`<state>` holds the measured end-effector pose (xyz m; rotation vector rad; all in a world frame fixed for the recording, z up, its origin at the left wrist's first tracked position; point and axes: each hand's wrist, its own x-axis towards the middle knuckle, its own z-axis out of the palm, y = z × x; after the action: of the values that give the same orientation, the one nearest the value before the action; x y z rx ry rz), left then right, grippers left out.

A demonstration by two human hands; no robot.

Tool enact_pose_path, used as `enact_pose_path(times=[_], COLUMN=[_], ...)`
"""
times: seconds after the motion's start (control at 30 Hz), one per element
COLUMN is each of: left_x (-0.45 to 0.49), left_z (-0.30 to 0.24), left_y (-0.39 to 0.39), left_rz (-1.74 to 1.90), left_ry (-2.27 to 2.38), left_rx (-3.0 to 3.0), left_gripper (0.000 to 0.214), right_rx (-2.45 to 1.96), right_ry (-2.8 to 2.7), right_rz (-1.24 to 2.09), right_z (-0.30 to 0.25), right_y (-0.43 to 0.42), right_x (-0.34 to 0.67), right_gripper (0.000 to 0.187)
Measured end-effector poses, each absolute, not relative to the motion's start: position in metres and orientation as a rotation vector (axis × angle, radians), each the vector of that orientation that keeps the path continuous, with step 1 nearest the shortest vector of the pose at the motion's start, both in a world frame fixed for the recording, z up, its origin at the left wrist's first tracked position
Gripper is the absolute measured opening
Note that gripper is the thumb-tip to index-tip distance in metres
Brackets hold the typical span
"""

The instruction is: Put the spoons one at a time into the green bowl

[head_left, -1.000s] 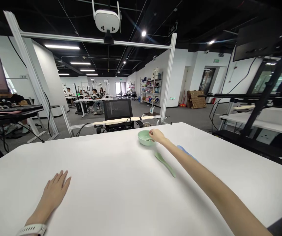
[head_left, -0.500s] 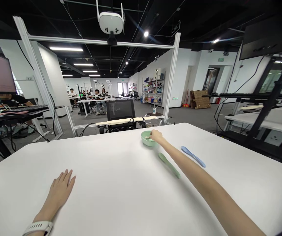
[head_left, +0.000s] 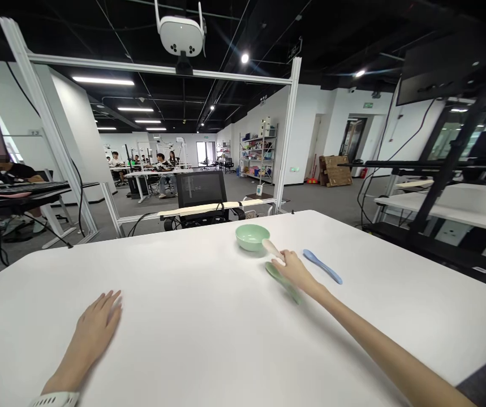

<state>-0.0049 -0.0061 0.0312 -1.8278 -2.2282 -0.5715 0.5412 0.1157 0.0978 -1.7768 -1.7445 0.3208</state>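
My right hand [head_left: 296, 271] is closed around the handle of a pale, cream-pink spoon [head_left: 270, 247], whose bowl end points up and left beside the green bowl [head_left: 252, 237]. Below that hand a green spoon [head_left: 280, 278] lies on the table, partly covered by my fingers. A blue spoon [head_left: 322, 267] rests to the right of the hand. At the left, my left hand [head_left: 96, 325] lies flat on the tabletop with fingers stretched out, holding nothing.
The white table [head_left: 175, 316] carries these things. Beyond its far edge are a black mesh chair [head_left: 201, 189] and an aluminium frame [head_left: 287, 135]. A monitor desk [head_left: 34, 189] stands at the left. Several people sit in the background.
My right hand has come out of the green bowl with the pale spoon, moving toward me and right. The left hand stays flat. The whole view has shifted slightly.
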Motion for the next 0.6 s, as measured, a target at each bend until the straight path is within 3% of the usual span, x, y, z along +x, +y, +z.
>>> enact_pose_path(times=[0.1,0.27,0.43,0.53,0.6], left_x=[0.02,0.085,0.171,0.219,0.243], left_z=[0.046,0.064,0.071,0.07,0.066], left_y=[-0.005,-0.003,-0.007,-0.009,-0.008], left_rz=[-0.736,-0.957,-1.06,-1.006,-0.954], left_ry=[-2.122,-1.977,-1.899,-1.854,-1.884], left_rx=[-1.914,-2.147,-2.462,-2.675,-2.742], left_gripper=[0.066,0.052,0.046,0.054,0.07], right_rx=[-1.865,-1.901,-1.76,-1.643,-1.6], right_ry=[-1.723,-1.703,-1.699,-1.784,-1.846], right_rz=[0.395,0.51,0.659,0.793,0.892], right_z=[0.084,0.078,0.08,0.083,0.085], right_y=[0.096,0.088,0.078,0.064,0.054], right_x=[0.547,0.549,0.512,0.473,0.451], right_gripper=[0.034,0.012,0.019,0.019,0.019])
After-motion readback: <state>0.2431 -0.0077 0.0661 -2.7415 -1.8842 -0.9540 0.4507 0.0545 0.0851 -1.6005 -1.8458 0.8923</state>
